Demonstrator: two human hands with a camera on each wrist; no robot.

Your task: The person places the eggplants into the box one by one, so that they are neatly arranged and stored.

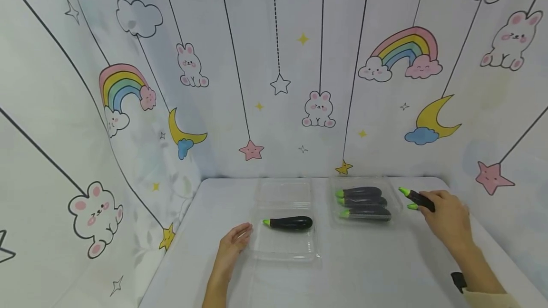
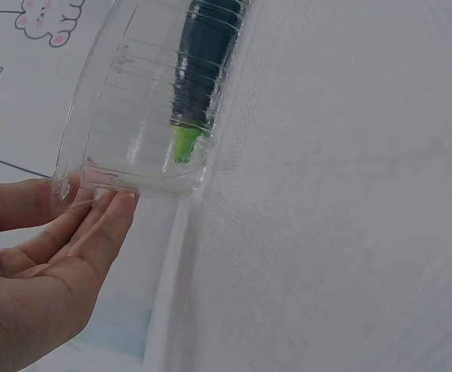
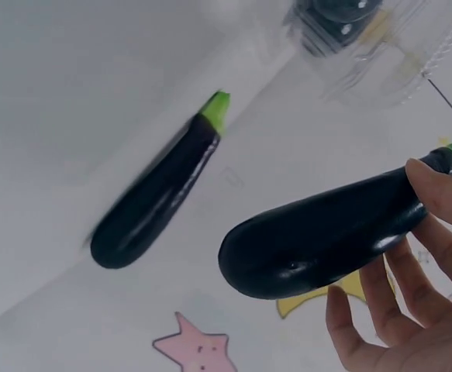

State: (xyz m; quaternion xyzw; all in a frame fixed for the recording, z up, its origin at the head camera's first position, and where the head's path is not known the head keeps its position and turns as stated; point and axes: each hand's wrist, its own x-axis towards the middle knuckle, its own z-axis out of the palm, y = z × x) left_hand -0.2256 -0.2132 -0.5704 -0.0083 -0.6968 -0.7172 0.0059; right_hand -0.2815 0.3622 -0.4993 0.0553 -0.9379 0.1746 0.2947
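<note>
My left hand (image 1: 234,240) is at the left edge of an open clear plastic box (image 1: 282,250), its thumb and fingers pinching the rim (image 2: 72,167). A single dark eggplant (image 1: 291,223) with a green stem end lies across that box. Over the right side of the table, my right hand (image 1: 449,215) grips another eggplant (image 3: 326,229), thumb on one side and fingers on the other. Below it a loose eggplant (image 3: 160,190) lies on the table, mostly hidden by the hand in the head view.
A second clear plastic box (image 1: 364,225) stands right of the first, with three eggplants (image 1: 364,213) side by side in it. The white table (image 1: 364,274) meets a patterned cloth backdrop (image 1: 291,122) behind the boxes. Another cloth side hangs at the left.
</note>
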